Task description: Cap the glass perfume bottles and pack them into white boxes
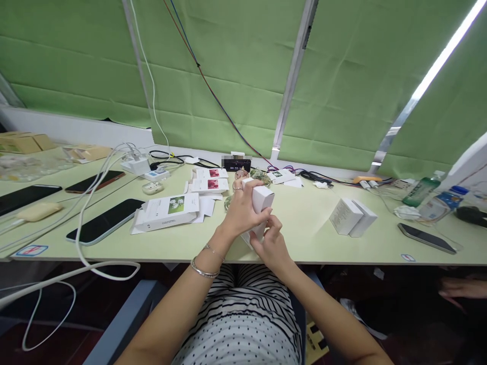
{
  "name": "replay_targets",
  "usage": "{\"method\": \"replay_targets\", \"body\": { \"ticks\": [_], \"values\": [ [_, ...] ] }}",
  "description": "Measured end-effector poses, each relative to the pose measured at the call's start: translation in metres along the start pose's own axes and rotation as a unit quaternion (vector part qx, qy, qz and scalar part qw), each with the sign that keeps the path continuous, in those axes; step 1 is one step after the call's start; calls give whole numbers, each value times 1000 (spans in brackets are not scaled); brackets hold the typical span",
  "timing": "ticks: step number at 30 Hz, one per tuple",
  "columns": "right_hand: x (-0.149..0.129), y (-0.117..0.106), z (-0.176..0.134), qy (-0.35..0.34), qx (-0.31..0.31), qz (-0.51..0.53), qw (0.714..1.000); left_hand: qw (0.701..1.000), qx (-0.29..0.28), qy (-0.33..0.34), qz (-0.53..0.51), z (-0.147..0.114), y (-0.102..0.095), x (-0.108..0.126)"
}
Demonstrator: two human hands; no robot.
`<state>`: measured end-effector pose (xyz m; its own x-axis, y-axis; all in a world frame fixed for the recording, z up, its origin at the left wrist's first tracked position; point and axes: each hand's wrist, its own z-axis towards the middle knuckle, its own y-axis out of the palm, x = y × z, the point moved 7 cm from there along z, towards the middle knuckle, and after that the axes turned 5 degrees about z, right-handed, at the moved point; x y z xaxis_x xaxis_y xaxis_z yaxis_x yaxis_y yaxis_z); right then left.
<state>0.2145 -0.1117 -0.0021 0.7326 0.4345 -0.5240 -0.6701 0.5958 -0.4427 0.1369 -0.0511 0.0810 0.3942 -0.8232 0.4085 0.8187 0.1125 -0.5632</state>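
A small white box (263, 199) is held tilted above the table's front edge, in front of my body. My left hand (241, 210) wraps around it from the left, thumb across its near side. At the box's lower end my right hand (274, 247) has its fingers curled and its thumb against the cardboard. My palms and fingers hide much of the lower part. Left of my hands lie flat white cartons, one with a white-flower picture (171, 209) and others with a pink-flower picture (210, 184). Two closed white boxes (352, 218) stand together to the right.
Behind my hands are a small digital clock (236, 165) and coiled clear-and-gold items (261, 176). A phone (106, 220) and loose white cables (85, 223) lie left. Another phone (426, 238) and bottles (424, 188) are right. A person's hand (462, 288) shows at far right.
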Motion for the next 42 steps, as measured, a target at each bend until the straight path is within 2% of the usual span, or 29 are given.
{"method": "replay_targets", "body": {
  "ticks": [5, 8, 11, 14, 18, 24, 29, 33, 37, 39, 42],
  "values": [
    [15, -14, 9, 37, -6, 25, 999, 996, -52, -21, 69, -27, 13, -11],
    [21, -22, 19, 39, -79, 44, 995, 993, -93, -33, 57, -38, 20, -16],
    [23, -26, 26, 37, -154, 75, 985, 992, -98, -59, 45, -32, 18, -17],
    [24, -29, 29, 53, -175, 120, 976, 989, -93, -96, 57, -19, 11, -17],
    [29, -33, 31, 72, -153, 138, 976, 992, -64, -89, 57, -13, 0, -16],
    [50, -32, 30, 109, -150, 181, 966, 992, -112, -54, -3, -24, 5, -21],
    [62, -26, 27, 96, -112, 242, 959, 984, -149, -87, -32, -34, 21, -39],
    [66, -16, 22, 98, -135, 248, 954, 977, -146, -122, -97, -47, 35, -50],
    [68, -9, 20, 116, -153, 260, 947, 959, -169, -138, -179, -57, 49, -52],
    [72, -10, 22, 127, -141, 267, 945, 955, -186, -131, -191, -58, 55, -50],
    [90, -30, 27, 155, -87, 230, 957, 962, -209, -128, -119, -61, 64, -54]
  ]
}}
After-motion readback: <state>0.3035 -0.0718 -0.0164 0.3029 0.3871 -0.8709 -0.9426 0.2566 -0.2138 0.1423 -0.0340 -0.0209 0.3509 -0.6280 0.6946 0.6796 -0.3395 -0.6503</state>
